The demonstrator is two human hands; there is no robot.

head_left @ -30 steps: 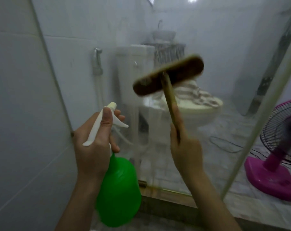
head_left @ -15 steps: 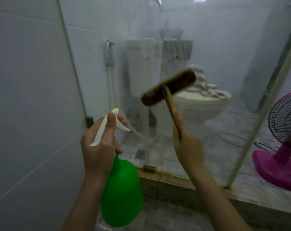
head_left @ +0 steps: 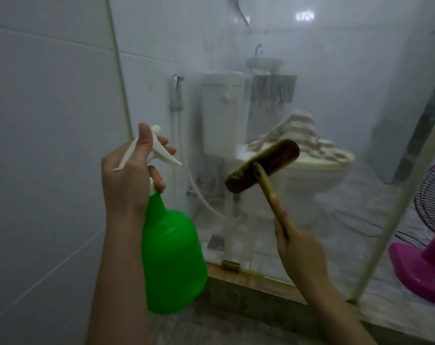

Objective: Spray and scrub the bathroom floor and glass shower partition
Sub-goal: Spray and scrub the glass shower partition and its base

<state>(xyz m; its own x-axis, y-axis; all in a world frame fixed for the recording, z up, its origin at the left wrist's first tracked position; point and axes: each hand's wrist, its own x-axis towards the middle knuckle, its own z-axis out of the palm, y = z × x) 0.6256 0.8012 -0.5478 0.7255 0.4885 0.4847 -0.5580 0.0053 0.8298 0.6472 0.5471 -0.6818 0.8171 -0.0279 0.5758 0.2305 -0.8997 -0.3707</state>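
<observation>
Head view, facing the glass [head_left: 336, 95]. Left hand [head_left: 127, 180], before the left edge of the glass: grip closed round the neck of the bottle [head_left: 171, 265], fingers on the white trigger [head_left: 161, 155], nozzle turned toward the glass. Right hand [head_left: 298, 250], before the lower middle of the glass: grip closed round the low end of the brush [head_left: 262, 166] handle, one finger laid along the shaft. Brush head slanted, at or just short of the glass; contact not to be told. Glass misted and streaked over most of its face. Behind the glass: toilet [head_left: 318, 175]. Past the right edge of the glass: pink fan [head_left: 425, 265]. Under the glass: brown sill [head_left: 248, 277], with floor [head_left: 224, 327] on its near side.

Handling, as judged: bottle a light, yielding plastic shell, fill unseen; best taken at the narrow neck, for carrying and triggering with one hand; probably slippery when wet. Brush stiff, light, apparently wooden; low hold for reach, hold nearer the head for pressure. Glass rigid but breakable: press flat with the bristles, never strike with the hard back.
</observation>
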